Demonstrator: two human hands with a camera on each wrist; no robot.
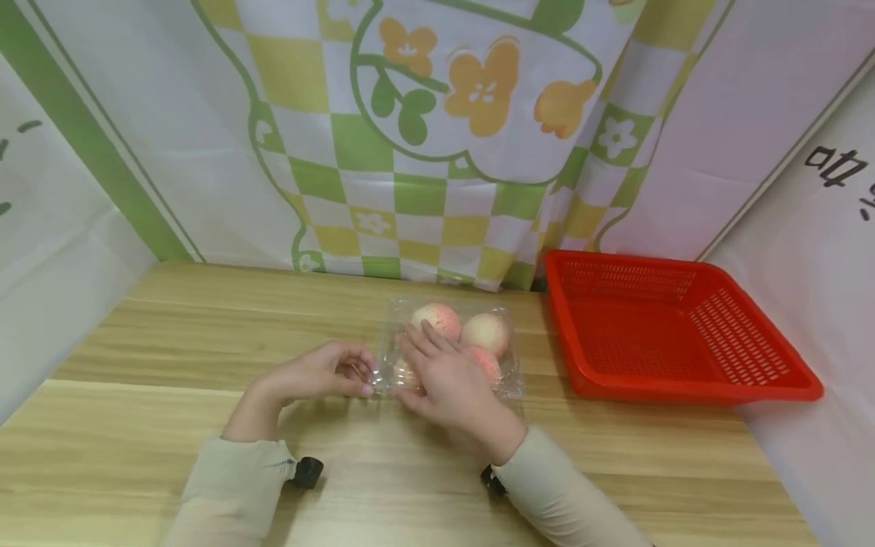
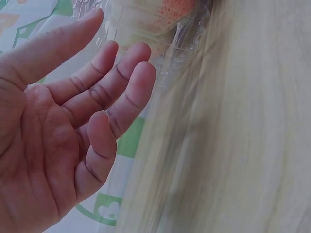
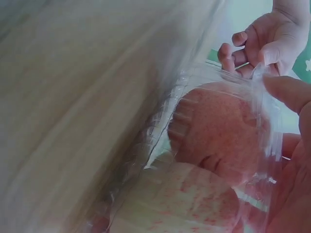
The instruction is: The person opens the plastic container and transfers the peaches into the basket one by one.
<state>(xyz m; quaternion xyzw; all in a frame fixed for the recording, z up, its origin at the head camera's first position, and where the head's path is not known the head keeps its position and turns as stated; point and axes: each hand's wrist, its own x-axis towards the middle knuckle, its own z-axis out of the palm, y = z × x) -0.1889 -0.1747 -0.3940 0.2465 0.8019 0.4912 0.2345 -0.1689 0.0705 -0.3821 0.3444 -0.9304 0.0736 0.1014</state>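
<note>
A clear plastic clamshell box [image 1: 511, 386] sits on the table, with several pink-and-cream peaches [image 1: 487, 334] inside. My right hand [image 1: 451, 384] rests flat across the lid with its fingers extended, covering part of the fruit. At the box's left edge is my left hand [image 1: 324, 372], its fingers loosely bent. In the left wrist view, the left thumb and fingers [image 2: 87, 92] stand apart with nothing between them. The right wrist view shows the box side-on, peaches [image 3: 218, 131] behind the ribbed plastic, and the left thumb close to a corner; contact there is unclear.
A red plastic basket [image 1: 690, 391] with slotted walls stands to the right of the box. Behind the wooden table [image 1: 171, 327] hangs a green, yellow and white checked cloth [image 1: 424, 197]. White panels rise at both sides.
</note>
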